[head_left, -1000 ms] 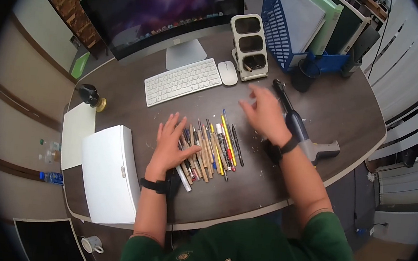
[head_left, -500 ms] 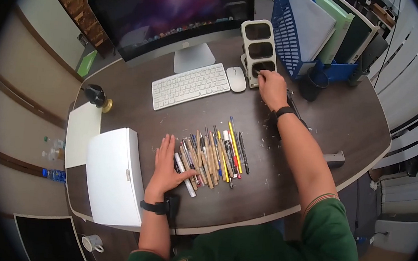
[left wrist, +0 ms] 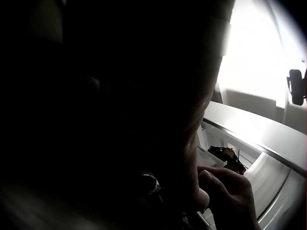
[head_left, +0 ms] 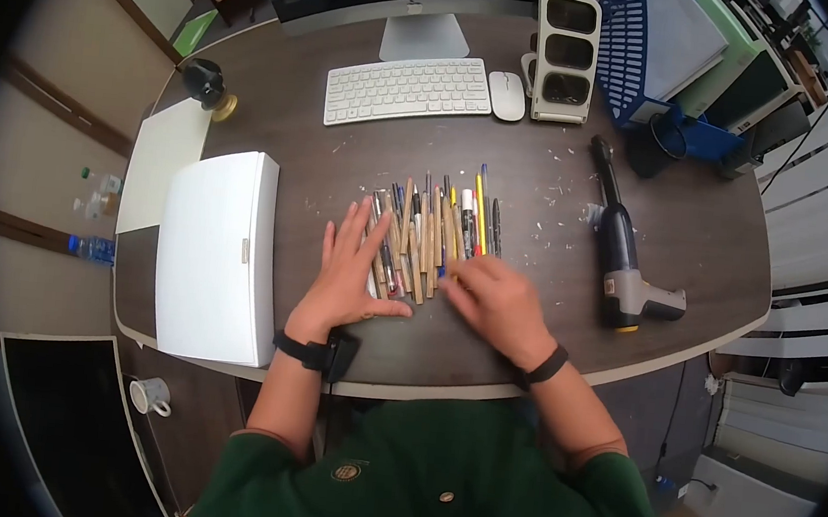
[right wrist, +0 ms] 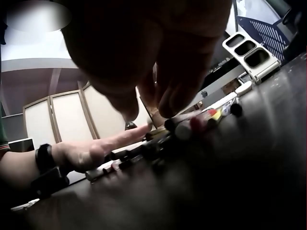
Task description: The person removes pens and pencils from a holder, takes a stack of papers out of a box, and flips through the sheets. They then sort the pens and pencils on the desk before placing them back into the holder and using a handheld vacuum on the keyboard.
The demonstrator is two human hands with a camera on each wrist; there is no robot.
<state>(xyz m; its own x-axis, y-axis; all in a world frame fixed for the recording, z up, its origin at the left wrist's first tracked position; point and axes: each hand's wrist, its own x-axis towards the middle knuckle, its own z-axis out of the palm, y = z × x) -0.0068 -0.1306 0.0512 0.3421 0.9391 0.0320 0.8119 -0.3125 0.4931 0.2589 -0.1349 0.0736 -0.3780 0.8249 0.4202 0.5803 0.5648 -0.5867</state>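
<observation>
A row of pens and pencils (head_left: 405,243) lies side by side on the desk, several of them in brown paper-like barrels, others white, yellow, red or black. My left hand (head_left: 341,267) lies flat along the row's left side, fingers spread, thumb stretched below the lower ends. At the lower right of the row, my right hand (head_left: 499,307) has bent fingers, with fingertips right at the pen ends. In the right wrist view its dark fingers (right wrist: 177,91) reach down over the pens; I cannot tell whether they pinch one. The left wrist view is mostly dark.
A white three-slot holder (head_left: 565,59) stands behind, beside the mouse (head_left: 506,96) and keyboard (head_left: 408,91). To the right lie a handheld vacuum (head_left: 623,259) and a black mesh cup (head_left: 656,147). A white box (head_left: 210,254) stands left.
My right hand went up to the holder's lowest slot, then came back down to the pens' lower ends. My left hand stays by the row's left side. The head view has tilted down.
</observation>
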